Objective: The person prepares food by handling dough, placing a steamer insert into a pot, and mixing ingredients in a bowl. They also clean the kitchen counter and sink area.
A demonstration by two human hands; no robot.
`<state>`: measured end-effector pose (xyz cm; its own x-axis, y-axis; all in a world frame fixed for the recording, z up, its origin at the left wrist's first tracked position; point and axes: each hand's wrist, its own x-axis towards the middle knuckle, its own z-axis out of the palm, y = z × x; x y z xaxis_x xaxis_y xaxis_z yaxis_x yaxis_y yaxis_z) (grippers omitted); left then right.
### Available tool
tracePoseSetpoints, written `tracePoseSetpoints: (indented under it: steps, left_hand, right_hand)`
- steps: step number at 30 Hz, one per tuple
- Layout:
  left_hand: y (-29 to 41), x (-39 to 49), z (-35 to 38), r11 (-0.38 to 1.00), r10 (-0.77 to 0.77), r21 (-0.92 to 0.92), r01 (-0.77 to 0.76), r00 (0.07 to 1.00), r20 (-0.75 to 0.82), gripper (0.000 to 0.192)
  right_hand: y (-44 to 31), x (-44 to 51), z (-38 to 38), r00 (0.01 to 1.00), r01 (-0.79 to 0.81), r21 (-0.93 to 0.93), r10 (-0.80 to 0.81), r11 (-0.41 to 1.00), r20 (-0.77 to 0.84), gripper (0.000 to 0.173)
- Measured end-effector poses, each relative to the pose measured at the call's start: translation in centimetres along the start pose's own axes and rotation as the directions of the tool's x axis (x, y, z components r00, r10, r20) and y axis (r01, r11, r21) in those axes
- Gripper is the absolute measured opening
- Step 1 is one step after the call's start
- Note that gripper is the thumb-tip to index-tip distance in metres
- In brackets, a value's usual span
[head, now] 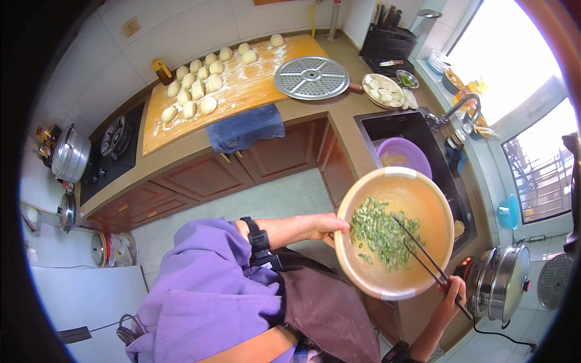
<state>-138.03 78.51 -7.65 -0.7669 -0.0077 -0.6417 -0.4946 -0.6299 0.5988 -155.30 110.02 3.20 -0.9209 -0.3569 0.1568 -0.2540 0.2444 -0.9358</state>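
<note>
My left hand (329, 228) grips the near left rim of a large beige mixing bowl (422, 190), its thumb on the edge. Inside, a chopped green leafy mixture (383, 233) lies in the bowl's left and middle part. My right hand (453, 292), at the bowl's lower right, is closed on a pair of dark chopsticks (426, 258), whose tips reach into the greens. The bowl is tilted and held before the edge of the sink, partly covering a purple basin (411, 152) that stands in the sink.
Dough pieces (198, 90) lie on a floured wooden board (249, 93) on the far counter, beside a perforated steamer plate (312, 78). A plate of white pieces (383, 90) stands near the black sink (395, 122). A steel steamer pot (504, 283) is right of my right hand.
</note>
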Motion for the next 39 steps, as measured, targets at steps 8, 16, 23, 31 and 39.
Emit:
tracePoseSetpoints:
  steps: [8,16,23,31,39]
  left_hand:
    - [3.9,-8.1,-11.4,0.963,0.178,-0.165,-0.215,0.961,-0.213,0.04]
    - [6.1,-15.3,-18.7,0.827,0.259,-0.334,-0.453,0.834,-0.488,0.038]
    - [7.3,-19.0,-24.2,0.715,0.176,-0.342,-0.61,0.631,-0.756,0.041]
    - [10.4,-20.3,-25.9,0.446,0.033,-0.313,-0.838,0.365,-0.93,0.035]
    - [11.6,-19.7,-26.5,0.399,0.014,-0.303,-0.866,0.336,-0.942,0.033]
  right_hand:
    - [-9.3,2.9,19.1,0.78,0.54,-0.118,-0.444,0.833,0.441,0.011]
    - [-14.3,5.3,33.6,0.139,0.916,0.072,-0.478,0.396,0.867,0.046]
    - [-7.5,17.3,43.6,0.681,0.436,-0.056,-0.289,0.898,0.673,0.04]
    - [2.9,26.6,59.6,0.475,-0.82,0.139,0.523,0.556,0.708,0.057]
    - [1.0,30.5,61.5,0.605,-0.747,0.405,0.287,0.527,0.743,0.032]
